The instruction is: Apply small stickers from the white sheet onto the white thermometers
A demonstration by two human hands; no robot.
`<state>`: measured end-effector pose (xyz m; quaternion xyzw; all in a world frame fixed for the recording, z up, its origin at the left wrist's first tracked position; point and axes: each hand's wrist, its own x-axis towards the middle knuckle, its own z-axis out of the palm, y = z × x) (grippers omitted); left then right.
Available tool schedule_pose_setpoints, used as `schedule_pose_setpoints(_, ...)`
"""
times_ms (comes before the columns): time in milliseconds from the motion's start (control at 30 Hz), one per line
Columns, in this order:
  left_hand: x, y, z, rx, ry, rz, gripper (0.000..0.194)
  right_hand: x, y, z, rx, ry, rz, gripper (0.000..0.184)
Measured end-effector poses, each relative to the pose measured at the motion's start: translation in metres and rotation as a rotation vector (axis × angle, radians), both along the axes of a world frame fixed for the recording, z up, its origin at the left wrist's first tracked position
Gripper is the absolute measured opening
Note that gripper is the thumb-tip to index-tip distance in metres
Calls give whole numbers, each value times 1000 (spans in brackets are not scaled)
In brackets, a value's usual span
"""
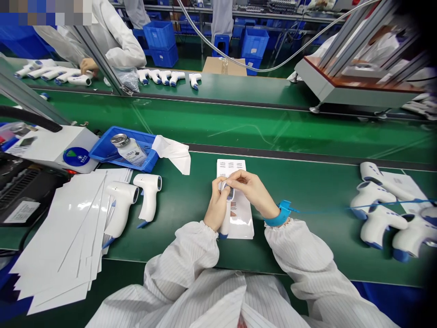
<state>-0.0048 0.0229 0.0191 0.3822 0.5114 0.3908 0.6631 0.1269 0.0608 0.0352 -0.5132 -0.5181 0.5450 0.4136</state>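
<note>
My left hand (215, 205) is wrapped round a white thermometer gun (226, 218), holding it over a white label sheet (239, 218) on the green bench. My right hand (251, 190) pinches at the gun's display end, fingers pressed together on a small piece I cannot make out. A blue wrist strap (280, 213) sits on my right wrist, its blue cord running right. Two more white thermometer guns (134, 198) lie to the left of my hands.
Several thermometer guns (385, 209) lie at the right. A stack of white sheets (64, 237) lies at the left. A blue tray (102, 148) holds a bottle (129, 148), beside a white cloth (174, 152). Another person (112, 36) works across the belt.
</note>
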Motion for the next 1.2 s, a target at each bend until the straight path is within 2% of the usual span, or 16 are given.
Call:
schedule_pose_setpoints(167,-1,1,10,-4,22,26,29,0,-5,7,20,-31,8,33)
schedule_pose_setpoints(300,-3,-3,25,34,-7,62,24,-1,-21,11,69,-18,-75,19)
schedule_pose_setpoints(467,-3,-7,34,116,61,83,22,-3,-32,21,291,-142,-174,7)
schedule_pose_setpoints(633,-1,-12,33,185,111,84,23,-5,-37,36,384,-256,-108,10)
schedule_pose_setpoints(800,-2,-13,36,208,174,95,25,-8,-49,45,243,-421,-114,10)
schedule_pose_setpoints(933,-3,-12,37,236,177,98,24,-8,-51,48,150,-443,-61,22)
schedule_pose_setpoints(1033,-5,-12,37,215,126,94,23,-5,-46,47,100,-330,-8,27)
schedule_pose_setpoints(1200,-10,-10,43,7,-55,48,29,2,-35,45,14,-34,-21,24)
